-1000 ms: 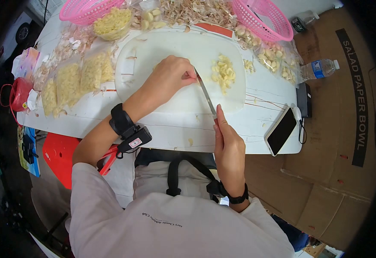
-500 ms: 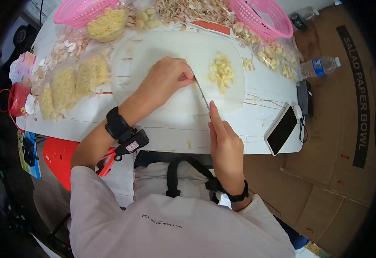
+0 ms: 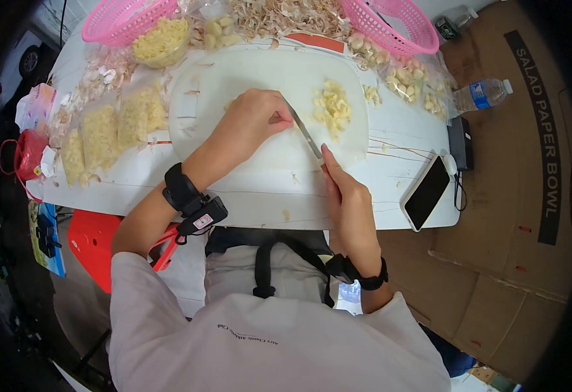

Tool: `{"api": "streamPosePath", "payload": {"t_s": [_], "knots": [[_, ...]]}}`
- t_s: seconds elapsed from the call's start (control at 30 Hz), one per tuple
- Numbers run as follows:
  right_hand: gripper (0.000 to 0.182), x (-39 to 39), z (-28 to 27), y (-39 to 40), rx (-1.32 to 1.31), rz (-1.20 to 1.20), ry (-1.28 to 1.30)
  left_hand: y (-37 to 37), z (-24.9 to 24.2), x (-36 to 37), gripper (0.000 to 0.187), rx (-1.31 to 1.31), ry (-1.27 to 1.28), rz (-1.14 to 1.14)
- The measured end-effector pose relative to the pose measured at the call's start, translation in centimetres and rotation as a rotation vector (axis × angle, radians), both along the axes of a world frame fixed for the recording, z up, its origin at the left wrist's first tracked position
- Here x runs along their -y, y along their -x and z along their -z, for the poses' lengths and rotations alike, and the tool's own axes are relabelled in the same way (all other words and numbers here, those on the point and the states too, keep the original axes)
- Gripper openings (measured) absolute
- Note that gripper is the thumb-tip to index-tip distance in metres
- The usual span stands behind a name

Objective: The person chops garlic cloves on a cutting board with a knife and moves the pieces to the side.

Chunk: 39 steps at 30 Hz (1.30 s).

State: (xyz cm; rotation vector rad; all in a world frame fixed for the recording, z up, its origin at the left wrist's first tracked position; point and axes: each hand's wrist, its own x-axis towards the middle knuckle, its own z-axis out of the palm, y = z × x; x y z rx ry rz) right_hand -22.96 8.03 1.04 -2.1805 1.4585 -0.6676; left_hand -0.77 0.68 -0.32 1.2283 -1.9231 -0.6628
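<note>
My right hand [image 3: 350, 202] is closed around the handle of a knife [image 3: 307, 137], index finger stretched along it. The blade slants up and left over the white cutting board [image 3: 233, 68], its tip end beside the fingers of my left hand [image 3: 258, 119]. Those fingers are curled in a pinch, and whatever they hold is hidden. A pile of cut garlic pieces [image 3: 333, 108] lies on the board to the right of the blade. Black straps circle both wrists.
Bags of chopped garlic [image 3: 99, 134] lie left, near a tub of garlic [image 3: 162, 42]. Pink baskets [image 3: 423, 36] and garlic skins [image 3: 286, 16] are at the back. Bagged cloves [image 3: 407, 81], a water bottle [image 3: 482, 95] and a phone [image 3: 427, 193] are right.
My right hand has shifted slightly right and turned, and more of the blade's flat side shows. My left hand stays in nearly the same pinch. The whole view has shifted a little.
</note>
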Motion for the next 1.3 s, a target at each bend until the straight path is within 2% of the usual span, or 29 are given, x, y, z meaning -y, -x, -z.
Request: {"api": "streamPosePath", "payload": {"t_s": [0.2,0.33,0.5,0.7,0.83,0.9,0.93,1.0,1.1,1.23,1.3], "knots": [[0.042,-0.2,-0.8,1.5,0.257,0.07,-0.288,-0.1,-0.2,-0.1,0.007,0.065,0.021,0.013],[0.042,-0.9,-1.0,1.0,0.242,0.149,-0.271,0.0,0.2,0.1,0.008,0.044,0.031,0.008],[0.043,-1.2,-0.5,0.3,0.213,0.113,-0.1,-0.1,0.0,0.1,0.008,0.031,0.014,0.014],[0.041,-1.1,-0.4,-0.1,0.095,0.089,-0.087,0.0,-0.1,0.0,0.007,0.031,0.033,0.014],[0.04,-1.1,0.5,0.1,0.206,0.082,-0.049,-0.1,-0.1,-0.1,0.007,0.038,0.022,0.011],[0.04,-0.7,0.6,0.6,0.344,0.147,-0.321,-0.1,-0.1,0.0,0.007,0.046,0.021,0.013],[0.04,-0.6,0.4,0.7,0.344,0.146,-0.32,-0.2,-0.2,0.0,0.006,0.058,0.021,0.019],[0.04,-0.4,-0.2,0.9,0.447,0.224,-0.504,-0.2,-0.2,0.0,0.007,0.07,0.022,0.024],[0.041,-0.5,-0.3,0.8,0.474,0.251,-0.535,-0.2,-0.1,0.1,0.008,0.071,0.016,0.021],[0.042,-1.0,0.2,0.8,0.459,0.208,-0.437,-0.2,0.1,0.0,0.008,0.061,0.019,0.014],[0.042,-1.5,0.2,0.4,0.327,0.181,-0.254,-0.1,0.1,0.0,0.008,0.062,0.025,0.007]]}}
